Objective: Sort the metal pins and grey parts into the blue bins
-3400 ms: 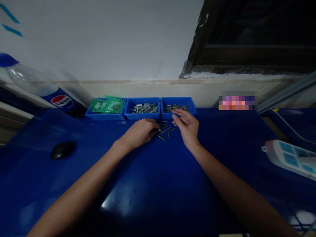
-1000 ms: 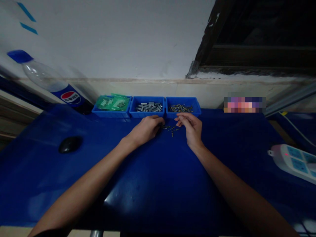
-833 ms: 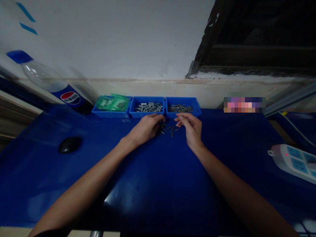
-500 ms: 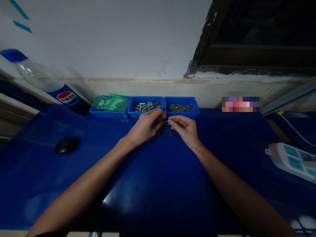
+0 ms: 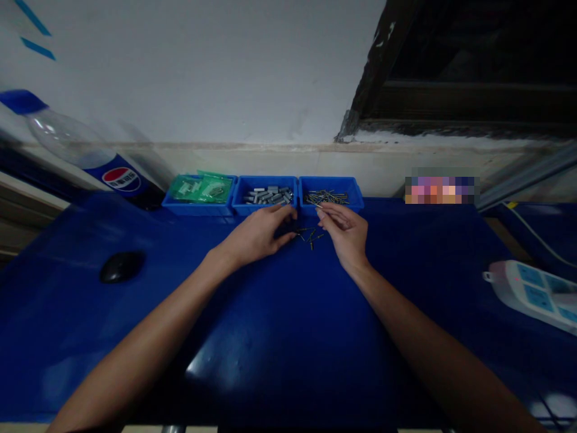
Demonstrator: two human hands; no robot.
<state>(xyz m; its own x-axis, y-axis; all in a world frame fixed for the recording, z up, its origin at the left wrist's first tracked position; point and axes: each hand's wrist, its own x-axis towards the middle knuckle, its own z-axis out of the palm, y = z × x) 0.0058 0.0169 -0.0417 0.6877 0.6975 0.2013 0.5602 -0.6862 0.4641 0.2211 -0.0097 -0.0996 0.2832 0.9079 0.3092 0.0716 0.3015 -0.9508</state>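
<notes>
My left hand is just above the blue table, its thumb and fingers apart with nothing visible between them. In front of the right bin, my right hand pinches a thin metal pin between thumb and fingertips. Several similar brass-coloured pins lie loosely on the table between my hands. More of these slim pins fill the right blue bin. Grey metal cylindrical pieces are heaped in the middle blue bin.
The left blue bin holds green plastic packets. A large cola bottle leans at the back left, behind a black mouse. At the right lies a white power strip. A wall stands behind the bins.
My hands have moved apart. The left fingers have spread, while the right hand has shifted slightly right with a pin. More of the loose pins on the table now show.
</notes>
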